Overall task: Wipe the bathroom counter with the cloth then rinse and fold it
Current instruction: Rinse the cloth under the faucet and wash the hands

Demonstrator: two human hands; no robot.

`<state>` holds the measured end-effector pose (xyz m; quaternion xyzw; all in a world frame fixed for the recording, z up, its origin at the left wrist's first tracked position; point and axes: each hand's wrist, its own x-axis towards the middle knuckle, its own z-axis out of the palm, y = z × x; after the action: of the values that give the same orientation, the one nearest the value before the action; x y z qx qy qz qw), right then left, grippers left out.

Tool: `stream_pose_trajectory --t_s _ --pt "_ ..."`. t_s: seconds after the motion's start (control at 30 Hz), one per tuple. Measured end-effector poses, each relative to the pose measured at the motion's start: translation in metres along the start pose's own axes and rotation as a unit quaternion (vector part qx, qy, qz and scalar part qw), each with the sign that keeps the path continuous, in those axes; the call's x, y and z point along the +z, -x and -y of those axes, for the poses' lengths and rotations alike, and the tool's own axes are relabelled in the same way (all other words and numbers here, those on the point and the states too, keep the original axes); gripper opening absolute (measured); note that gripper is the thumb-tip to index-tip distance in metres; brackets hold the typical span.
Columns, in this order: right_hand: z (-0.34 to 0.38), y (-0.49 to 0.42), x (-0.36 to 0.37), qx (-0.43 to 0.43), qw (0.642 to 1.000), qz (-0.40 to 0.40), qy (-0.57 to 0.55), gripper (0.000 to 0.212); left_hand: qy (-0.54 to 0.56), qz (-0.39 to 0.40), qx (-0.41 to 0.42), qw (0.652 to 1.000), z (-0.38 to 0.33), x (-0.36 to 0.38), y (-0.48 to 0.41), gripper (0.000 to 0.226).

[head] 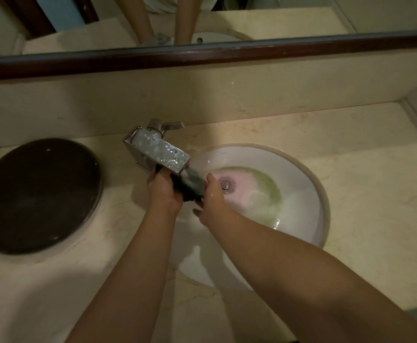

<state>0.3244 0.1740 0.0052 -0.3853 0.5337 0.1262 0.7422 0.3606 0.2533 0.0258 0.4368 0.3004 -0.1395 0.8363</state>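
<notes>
Cloth (190,185), dark and bunched, is held at frame centre directly beneath the faucet (158,149) spout and over the sink (322,194), likely so runoff falls into the basin rather than onto the counter (363,169). The left hand (164,191) curls its fingers round one end; the right hand (211,201) pinches the other, thumb on top.
</notes>
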Motion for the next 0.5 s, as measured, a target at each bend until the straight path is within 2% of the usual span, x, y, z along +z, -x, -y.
stream_pose_trajectory --t_s 0.1,0.2,0.3,0.4,0.5 --pt "0.004 -0.003 0.002 -0.009 0.999 0.015 -0.036 0.033 0.017 0.015 -0.019 1.000 0.003 0.004 0.005 0.040" --pt "0.012 0.001 0.008 0.010 0.994 0.051 -0.091 0.038 0.045 0.050 -0.012 0.998 0.004 0.009 0.005 0.042" --pt "0.014 0.007 0.017 0.007 0.988 0.082 -0.131 0.043 0.053 0.056 -0.036 0.996 0.003 0.014 0.007 0.024" --pt "0.013 0.001 0.029 -0.017 0.994 0.026 -0.109 0.056 0.077 0.029 -0.041 0.996 0.001 0.018 -0.001 0.017" --pt "0.009 -0.004 0.037 -0.059 0.996 -0.007 -0.071 0.049 0.092 0.021 -0.037 0.995 -0.005 0.021 0.000 0.019"
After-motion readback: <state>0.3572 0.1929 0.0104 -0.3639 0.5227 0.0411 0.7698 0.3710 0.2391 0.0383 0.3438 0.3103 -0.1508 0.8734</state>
